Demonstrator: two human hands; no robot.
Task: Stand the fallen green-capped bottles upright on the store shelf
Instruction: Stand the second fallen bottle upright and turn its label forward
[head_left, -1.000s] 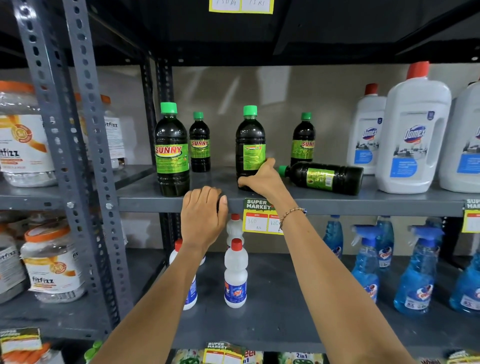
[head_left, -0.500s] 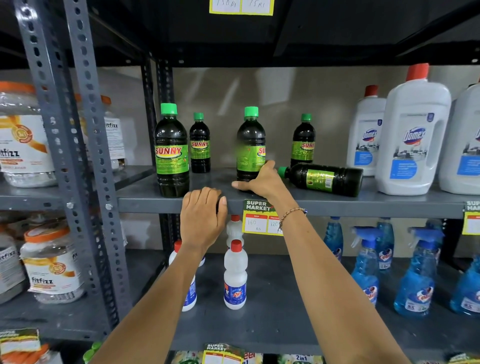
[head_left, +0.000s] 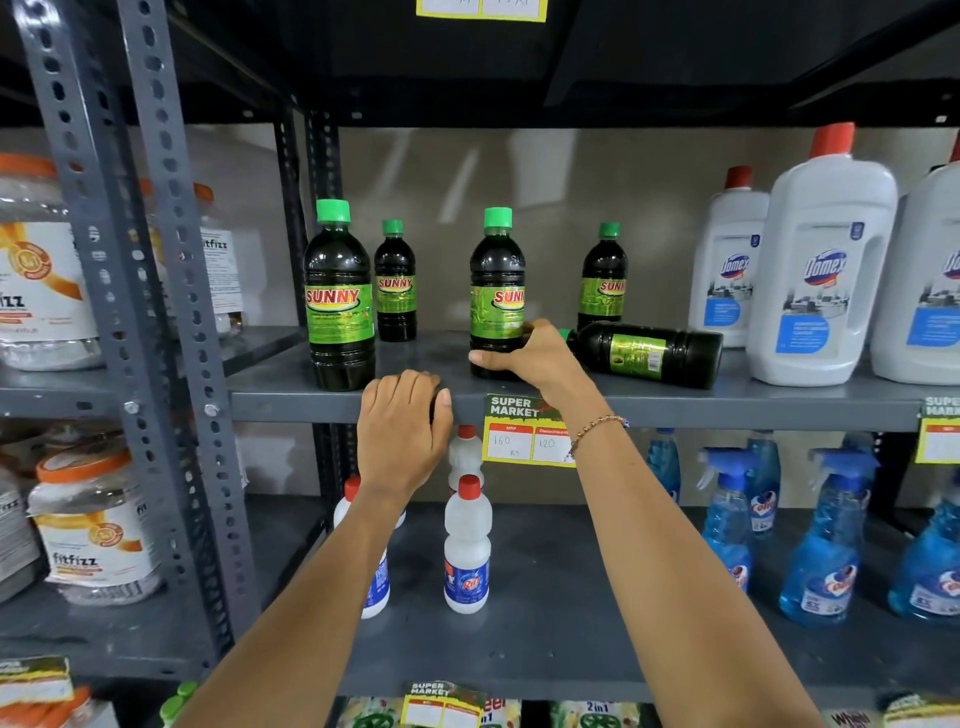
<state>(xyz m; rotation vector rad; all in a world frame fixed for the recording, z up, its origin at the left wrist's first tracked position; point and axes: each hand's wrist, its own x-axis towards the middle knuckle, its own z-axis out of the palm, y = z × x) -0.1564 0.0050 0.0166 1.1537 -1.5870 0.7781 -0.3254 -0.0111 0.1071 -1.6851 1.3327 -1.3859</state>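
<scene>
Glossy plastic bottles (head_left: 497, 291), matt metal shelf (head_left: 322, 402)

Dark bottles (head_left: 497, 296) with green caps (head_left: 497, 217), grey shelf (head_left: 675, 402), white jugs (head_left: 823, 275)

Five dark bottles with green caps and green "SUNNY" labels. The held bottle (head_left: 497, 291) stands upright in the right grip (head_left: 535, 356), clasped at its base. Just right of that grip, the fallen bottle (head_left: 644, 353) lies on its side, cap toward the grip. Behind it stands a small bottle (head_left: 602, 275); well left of the grip stand a large bottle (head_left: 338, 296) and another small one (head_left: 395, 283).
</scene>
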